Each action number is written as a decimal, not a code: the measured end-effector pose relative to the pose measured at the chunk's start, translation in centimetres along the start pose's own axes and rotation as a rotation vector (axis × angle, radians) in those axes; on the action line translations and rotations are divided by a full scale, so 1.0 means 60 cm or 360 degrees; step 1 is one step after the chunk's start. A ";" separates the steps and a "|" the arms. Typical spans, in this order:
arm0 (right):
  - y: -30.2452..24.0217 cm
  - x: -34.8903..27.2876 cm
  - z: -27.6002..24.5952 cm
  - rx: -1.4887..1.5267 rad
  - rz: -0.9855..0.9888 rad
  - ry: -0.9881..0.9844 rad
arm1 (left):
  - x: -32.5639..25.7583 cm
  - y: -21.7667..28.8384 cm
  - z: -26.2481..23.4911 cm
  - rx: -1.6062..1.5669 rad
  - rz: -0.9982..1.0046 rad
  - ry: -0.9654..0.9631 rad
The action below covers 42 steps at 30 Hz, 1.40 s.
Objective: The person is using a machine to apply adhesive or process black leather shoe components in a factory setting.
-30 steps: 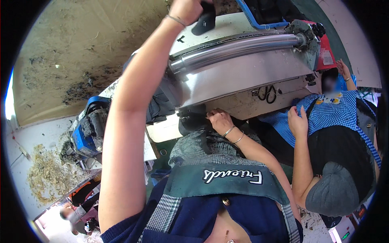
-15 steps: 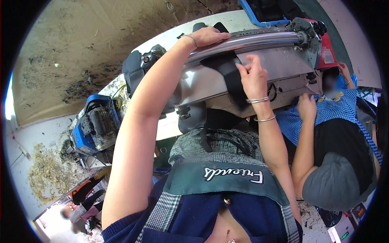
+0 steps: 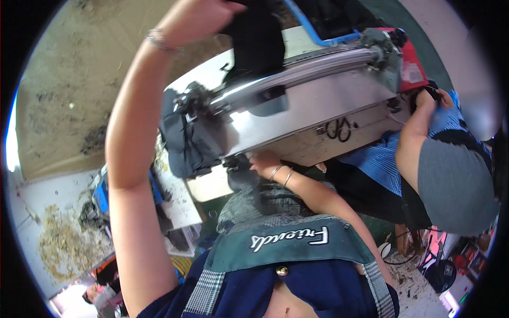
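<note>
My left hand (image 3: 197, 24) is raised beyond the machine's metal roller (image 3: 313, 67), its fingers closed at the edge of a black sheet piece (image 3: 258, 45). That piece hangs down to the roller's far side. A dark grey flap (image 3: 271, 105) shows on the near side, lying on the metal feed plate (image 3: 328, 90); whether the two are one piece I cannot tell. My right hand (image 3: 265, 163) is low at the plate's near edge, fingers curled beside dark grey pieces (image 3: 244, 180) over my lap. What its fingertips hold is hidden.
Dark grey pieces (image 3: 185, 146) are draped at the machine's left end. Behind its red right end (image 3: 413, 66) stands a blue-rimmed basket (image 3: 313, 29) with black pieces. A co-worker in a grey cap (image 3: 456, 185) sits close on my right. Black cable loops (image 3: 339, 130) hang under the plate.
My left hand has left the roller and swung up and away, now with the black piece. My right hand has dropped from above the plate to its near edge. The co-worker's hands have come together.
</note>
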State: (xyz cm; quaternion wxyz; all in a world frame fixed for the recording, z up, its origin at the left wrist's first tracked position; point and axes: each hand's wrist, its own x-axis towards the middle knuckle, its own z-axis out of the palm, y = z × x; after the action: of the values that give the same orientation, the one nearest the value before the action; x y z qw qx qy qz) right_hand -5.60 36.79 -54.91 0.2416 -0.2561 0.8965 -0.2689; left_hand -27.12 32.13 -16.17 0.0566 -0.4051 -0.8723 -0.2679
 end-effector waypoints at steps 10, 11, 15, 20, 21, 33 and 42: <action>-0.047 -0.151 -0.158 0.0498 -0.0565 0.0521 | 0.031 -0.193 0.069 0.0279 -0.0079 0.0422; -0.058 -0.178 -0.205 0.0752 -0.0517 0.0660 | 0.017 -0.180 0.112 0.0055 -0.0270 0.0221; -0.047 -0.193 -0.329 0.0987 0.0492 0.0939 | -0.056 -0.222 0.249 -0.0249 -0.0287 -0.0698; 0.028 -0.071 -0.364 0.0833 0.0711 0.1260 | -0.054 -0.187 0.275 -0.0510 -0.0866 -0.0757; 0.044 -0.061 -0.360 0.0778 0.0622 0.1381 | -0.052 -0.180 0.267 -0.0504 -0.0884 -0.0756; 0.010 -0.020 -0.030 0.0099 -0.0072 0.0691 | -0.026 -0.048 0.058 -0.0401 -0.0290 -0.0209; -0.024 -0.065 -0.068 0.0184 -0.0453 0.0439 | 0.031 -0.164 -0.015 0.0235 0.0010 0.0795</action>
State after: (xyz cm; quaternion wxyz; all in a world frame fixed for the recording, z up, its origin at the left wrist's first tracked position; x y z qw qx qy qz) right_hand -4.53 39.47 -49.87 0.0905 -0.3268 0.8590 -0.3837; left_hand -35.72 27.77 -18.97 0.3004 -0.3240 -0.8472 -0.2950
